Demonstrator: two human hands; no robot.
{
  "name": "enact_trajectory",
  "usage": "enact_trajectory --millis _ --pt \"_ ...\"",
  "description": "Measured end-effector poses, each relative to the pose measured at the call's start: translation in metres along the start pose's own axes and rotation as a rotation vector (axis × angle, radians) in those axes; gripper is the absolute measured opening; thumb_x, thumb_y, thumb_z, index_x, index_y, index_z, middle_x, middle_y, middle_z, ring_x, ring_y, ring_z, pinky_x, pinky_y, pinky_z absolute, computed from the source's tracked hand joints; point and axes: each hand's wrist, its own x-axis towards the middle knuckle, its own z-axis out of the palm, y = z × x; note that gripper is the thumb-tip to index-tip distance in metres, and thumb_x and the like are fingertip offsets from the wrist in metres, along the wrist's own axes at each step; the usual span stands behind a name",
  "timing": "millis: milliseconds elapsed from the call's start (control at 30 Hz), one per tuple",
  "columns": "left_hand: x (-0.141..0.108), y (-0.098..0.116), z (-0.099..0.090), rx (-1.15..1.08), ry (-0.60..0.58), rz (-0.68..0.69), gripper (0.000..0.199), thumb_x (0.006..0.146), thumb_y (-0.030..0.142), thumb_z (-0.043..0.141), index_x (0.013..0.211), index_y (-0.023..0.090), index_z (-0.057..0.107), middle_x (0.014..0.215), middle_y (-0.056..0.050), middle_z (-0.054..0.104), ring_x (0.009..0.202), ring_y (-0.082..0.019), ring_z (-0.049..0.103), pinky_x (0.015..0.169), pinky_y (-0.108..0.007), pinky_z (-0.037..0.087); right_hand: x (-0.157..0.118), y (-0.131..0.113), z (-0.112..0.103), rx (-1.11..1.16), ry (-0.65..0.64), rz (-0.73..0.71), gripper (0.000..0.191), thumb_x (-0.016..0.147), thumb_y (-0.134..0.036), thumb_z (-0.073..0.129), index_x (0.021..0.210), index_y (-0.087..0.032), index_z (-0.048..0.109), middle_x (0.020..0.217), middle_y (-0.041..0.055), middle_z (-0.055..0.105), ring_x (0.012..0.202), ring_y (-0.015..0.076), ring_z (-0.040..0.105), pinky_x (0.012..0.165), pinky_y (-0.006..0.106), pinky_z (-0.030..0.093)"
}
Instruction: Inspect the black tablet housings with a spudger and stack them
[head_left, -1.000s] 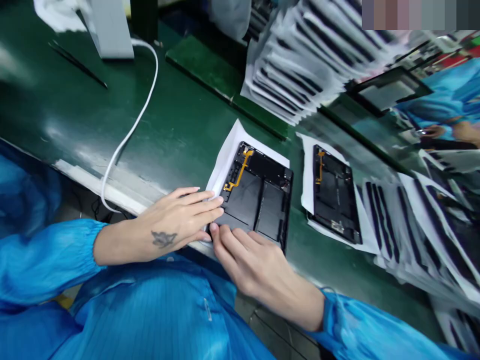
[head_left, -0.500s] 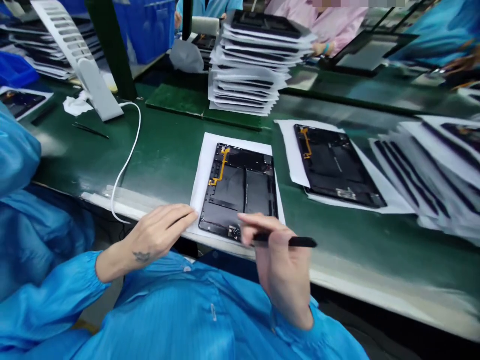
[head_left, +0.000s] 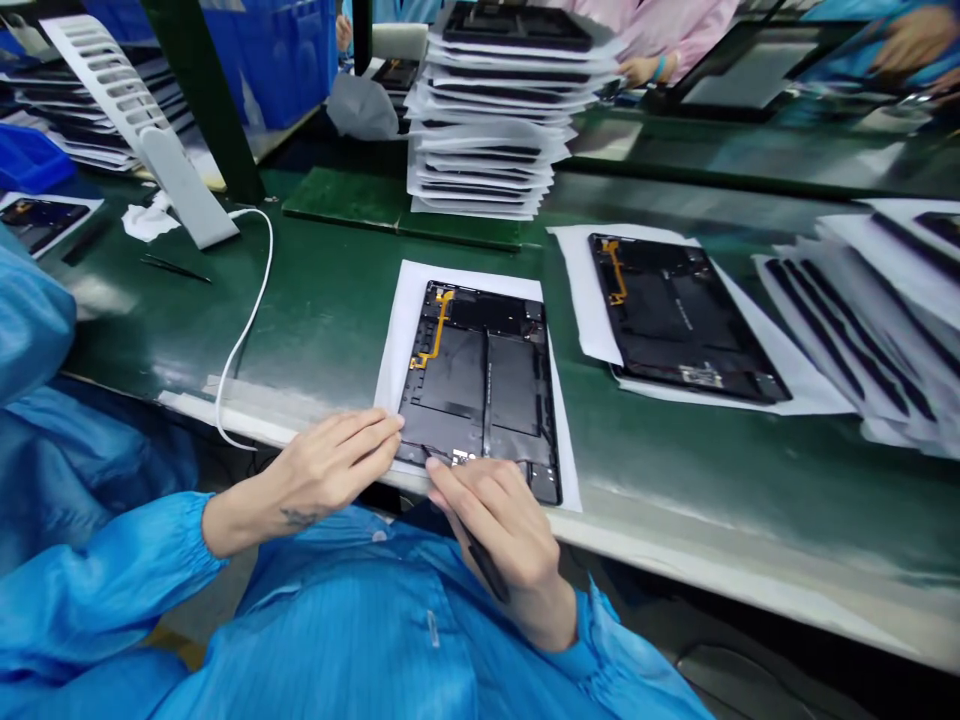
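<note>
A black tablet back housing (head_left: pixel 480 390) with a yellow flex cable lies face down on a white paper sheet (head_left: pixel 392 345). My left hand (head_left: pixel 337 465) rests flat against its lower left corner, holding nothing. My right hand (head_left: pixel 491 520) grips a slim black spudger (head_left: pixel 487 566), and its tip meets the housing's lower edge near a small label. My fingers hide part of that edge. A second black tablet housing (head_left: pixel 679 320) lies on its own paper sheet (head_left: pixel 585 290) to the right.
The green bench mat (head_left: pixel 322 310) carries a white cable (head_left: pixel 246 335), tweezers (head_left: pixel 176 268) and a grey stand (head_left: pixel 184 175). A tall stack of paper-interleaved tablets (head_left: pixel 484 125) stands behind, with another stack (head_left: pixel 862 340) at right. Co-workers' hands (head_left: pixel 904 45) work beyond.
The view has swung from tilted to nearly level. My right hand has left the housing's surface, taken up the spudger and brought its tip down to the lower edge. My left hand stays at the corner.
</note>
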Motion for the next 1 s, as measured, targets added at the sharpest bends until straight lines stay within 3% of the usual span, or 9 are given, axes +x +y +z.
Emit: enact_trajectory --millis 267,467,600,700,833,1000 --pt "0.0 0.001 0.007 -0.05 0.089 -0.031 0.025 0.1 0.004 0.043 0.114 0.003 0.064 0.118 -0.018 0.073 0.114 -0.026 0.07 0.094 -0.037 0.061 -0.004 0.002 0.002 -0.055 -0.031 -0.055 0.051 0.088 -0.003 0.066 0.138 -0.013 0.057 0.09 0.0085 0.073 0.087 0.022 0.065 0.077 0.039 0.054" --pt "0.003 0.004 0.002 -0.034 0.033 -0.066 0.031 0.103 0.007 0.039 0.121 0.004 0.064 0.12 -0.016 0.073 0.114 -0.025 0.069 0.096 -0.037 0.06 -0.011 -0.006 -0.002 -0.17 0.018 0.043 0.051 0.088 -0.001 0.062 0.136 -0.019 0.059 0.084 0.0064 0.07 0.079 0.0212 0.063 0.075 0.041 0.053" --pt "0.006 0.009 0.002 0.011 0.023 -0.067 0.032 0.102 0.008 0.039 0.117 0.006 0.068 0.12 -0.016 0.073 0.111 -0.025 0.07 0.095 -0.038 0.059 -0.019 -0.007 -0.014 -0.124 0.063 0.105 0.05 0.087 -0.001 0.061 0.131 -0.025 0.064 0.082 0.0047 0.069 0.073 0.0215 0.063 0.071 0.042 0.054" --pt "0.008 0.015 0.004 0.085 0.026 -0.056 0.03 0.1 0.009 0.043 0.117 0.005 0.068 0.117 -0.017 0.073 0.108 -0.027 0.071 0.094 -0.039 0.058 -0.006 -0.003 -0.021 0.055 0.061 0.242 0.037 0.09 -0.006 0.061 0.12 -0.026 0.07 0.09 0.0058 0.072 0.082 0.024 0.066 0.075 0.043 0.055" --pt "0.01 0.023 0.006 0.162 -0.038 -0.065 0.031 0.099 0.013 0.049 0.124 0.003 0.064 0.12 -0.022 0.07 0.112 -0.03 0.068 0.098 -0.043 0.053 0.028 0.003 -0.016 0.312 -0.066 0.468 0.019 0.097 -0.017 0.057 0.099 -0.025 0.075 0.088 0.0046 0.075 0.08 0.021 0.068 0.073 0.037 0.056" --pt "0.01 0.026 0.007 0.186 -0.064 -0.057 0.032 0.099 0.015 0.048 0.123 0.001 0.064 0.121 -0.023 0.069 0.112 -0.031 0.068 0.101 -0.042 0.049 0.044 0.006 -0.008 0.341 -0.15 0.454 0.017 0.096 -0.016 0.059 0.095 -0.023 0.074 0.086 0.0033 0.075 0.08 0.0189 0.068 0.072 0.034 0.056"
